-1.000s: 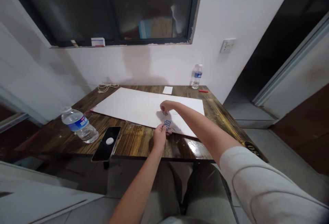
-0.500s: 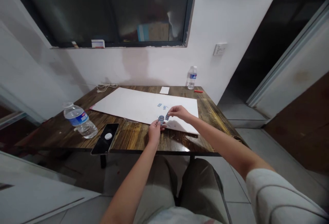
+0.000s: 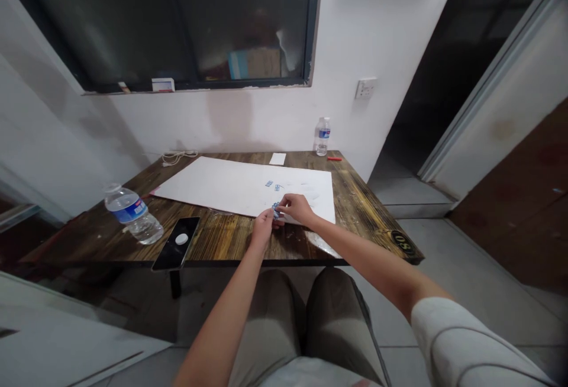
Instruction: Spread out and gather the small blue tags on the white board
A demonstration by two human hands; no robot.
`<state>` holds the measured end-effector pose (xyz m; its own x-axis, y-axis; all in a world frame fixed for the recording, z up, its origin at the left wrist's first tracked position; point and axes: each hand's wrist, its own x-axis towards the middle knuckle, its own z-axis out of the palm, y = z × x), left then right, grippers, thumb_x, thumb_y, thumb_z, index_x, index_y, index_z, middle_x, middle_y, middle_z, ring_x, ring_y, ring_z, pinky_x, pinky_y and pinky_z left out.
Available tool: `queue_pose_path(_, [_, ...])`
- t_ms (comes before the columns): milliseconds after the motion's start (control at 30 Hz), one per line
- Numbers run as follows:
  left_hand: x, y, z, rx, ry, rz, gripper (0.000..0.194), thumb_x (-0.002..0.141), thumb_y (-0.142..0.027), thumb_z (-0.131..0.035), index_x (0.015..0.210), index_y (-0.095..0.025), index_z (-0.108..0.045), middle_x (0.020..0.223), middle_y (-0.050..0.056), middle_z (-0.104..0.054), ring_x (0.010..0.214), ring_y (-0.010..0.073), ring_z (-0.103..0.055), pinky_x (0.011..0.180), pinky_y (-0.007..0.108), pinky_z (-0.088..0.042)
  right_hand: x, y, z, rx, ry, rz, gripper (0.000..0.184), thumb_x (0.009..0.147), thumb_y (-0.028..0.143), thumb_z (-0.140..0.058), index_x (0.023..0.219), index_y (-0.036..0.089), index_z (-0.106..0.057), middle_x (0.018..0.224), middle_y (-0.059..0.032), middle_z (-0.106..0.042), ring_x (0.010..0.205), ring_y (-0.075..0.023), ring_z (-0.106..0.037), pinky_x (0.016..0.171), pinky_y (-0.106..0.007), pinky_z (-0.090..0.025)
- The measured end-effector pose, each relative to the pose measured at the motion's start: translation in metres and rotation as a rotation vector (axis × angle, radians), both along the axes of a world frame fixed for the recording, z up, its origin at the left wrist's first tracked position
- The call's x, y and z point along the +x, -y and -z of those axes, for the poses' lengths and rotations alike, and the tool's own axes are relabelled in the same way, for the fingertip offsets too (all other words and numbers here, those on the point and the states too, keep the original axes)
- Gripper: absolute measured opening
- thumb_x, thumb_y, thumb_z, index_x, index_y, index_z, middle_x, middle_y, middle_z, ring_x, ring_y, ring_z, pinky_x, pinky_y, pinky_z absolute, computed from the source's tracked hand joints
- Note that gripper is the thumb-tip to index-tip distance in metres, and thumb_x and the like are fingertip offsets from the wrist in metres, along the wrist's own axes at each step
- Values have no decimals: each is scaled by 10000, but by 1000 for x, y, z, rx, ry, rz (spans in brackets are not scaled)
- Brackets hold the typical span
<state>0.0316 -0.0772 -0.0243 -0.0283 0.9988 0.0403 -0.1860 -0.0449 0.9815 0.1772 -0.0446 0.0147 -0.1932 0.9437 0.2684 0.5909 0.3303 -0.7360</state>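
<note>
Small blue-patterned pieces (image 3: 276,210), at 4 o'clock from the whiteboard's (image 3: 213,183) centre. Left hand (image 3: 262,227): fingers pinched on them. Right hand (image 3: 298,207): fingertips meeting them, clamping indeterminable. Handling, judged: light, thin, perhaps slippery; best held by edges.

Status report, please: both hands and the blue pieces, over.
Left hand, right hand: both at small blue pieces. Two more on white board. Phone farther left, not in the way.

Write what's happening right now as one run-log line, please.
left hand: holding small blue pieces | right hand: fingers at same pieces | beneath: white board on wooden table
</note>
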Motion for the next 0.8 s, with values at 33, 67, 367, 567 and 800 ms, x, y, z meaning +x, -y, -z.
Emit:
queue_pose_path(33, [0, 0, -1, 0, -6, 0, 450, 723, -558, -674, 874, -134, -675, 760, 75, -733, 513, 138, -644, 465, 204, -427, 0, 0, -1, 4, 10, -7, 110, 760, 301, -722, 731, 200, -689, 774, -11, -714, 697, -146, -605, 619, -229, -423])
queue_pose_path(67, [0, 0, -1, 2, -13, 1, 448, 709, -543, -693, 886, -132, -679, 773, 78, -735, 517, 135, -644, 468, 203, -427, 1, -1, -2, 6, 13, -13, 115, 756, 303, -729, 729, 198, -691, 775, -10, -715, 697, -145, -605, 618, -227, -420])
queue_pose_path(367, [-2, 0, 3, 0, 12, -49, 397, 661, -439, -736, 893, -124, -673, 773, 79, -730, 515, 103, -615, 485, 186, -417, 10, -52, -16, -32, 101, -100, 178, 861, 328, -655, 851, 174, -743, 777, -25, -726, 736, -144, -626, 665, -218, -421])
queue_pose_path(567, [-1, 0, 4, -4, 3, -65, 403, 654, -479, -733, 835, -126, -660, 763, 74, -722, 517, 102, -611, 477, 182, -412, 6, -108, -22, -15, 473, -16, 246, 847, 337, -685, 1056, 215, -733, 1055, -69, -709, 981, -203, -612, 781, -248, -425])
queue_pose_path(800, [-1, 2, 3, -28, 12, -71, 405, 644, -486, -741, 826, -132, -665, 749, 69, -716, 503, 97, -604, 471, 180, -408, -19, -143, -23, -179, 716, 21, 473, 741, 411, -783, 1178, 259, -686, 1272, -134, -583, 1211, -322, -482, 888, -345, -449])
